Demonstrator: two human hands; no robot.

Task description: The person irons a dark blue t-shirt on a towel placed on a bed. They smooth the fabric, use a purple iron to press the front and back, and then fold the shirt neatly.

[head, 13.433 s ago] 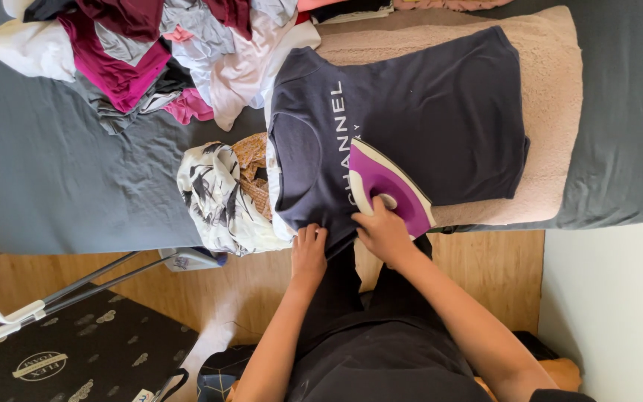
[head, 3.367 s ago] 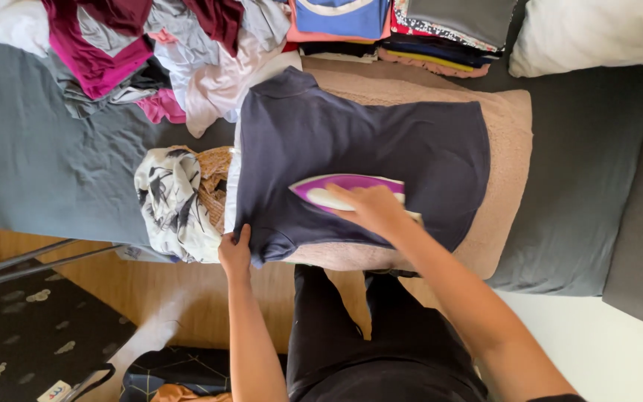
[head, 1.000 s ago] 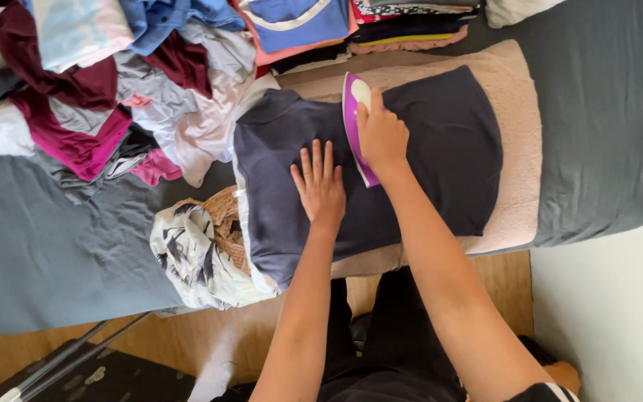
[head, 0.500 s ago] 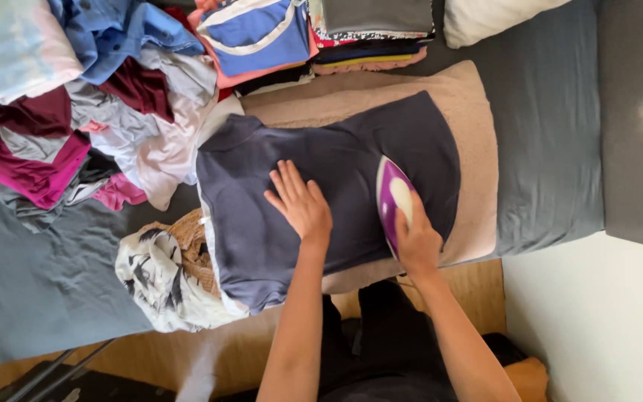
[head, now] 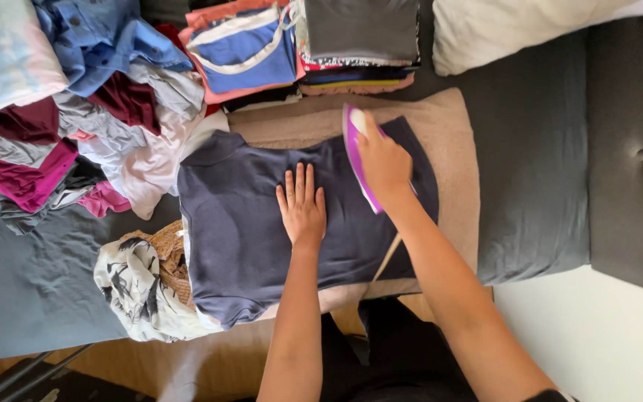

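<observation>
- Around our dark T-shirt [head: 240,223], spread flat on a beige towel [head: 455,149] over the grey bed [head: 537,164], we see a loose heap of clothes [head: 83,112] at left and a folded stack [head: 299,45] beyond.
- Our left hand [head: 303,208] lies flat on the shirt, fingers spread.
- Our right hand [head: 385,160] is closed around one purple iron [head: 355,152] at the shirt's far edge.
- One patterned garment [head: 139,286] lies crumpled beside the shirt.

Navy T-shirt [head: 247,238], plain. Iron [head: 354,149] purple, white tip. Towel [head: 452,149] beige. Bed cover [head: 530,164] dark grey. Crumpled garment [head: 139,286] at 8 o'clock: white, black print. Pillow [head: 500,30] cream.
</observation>
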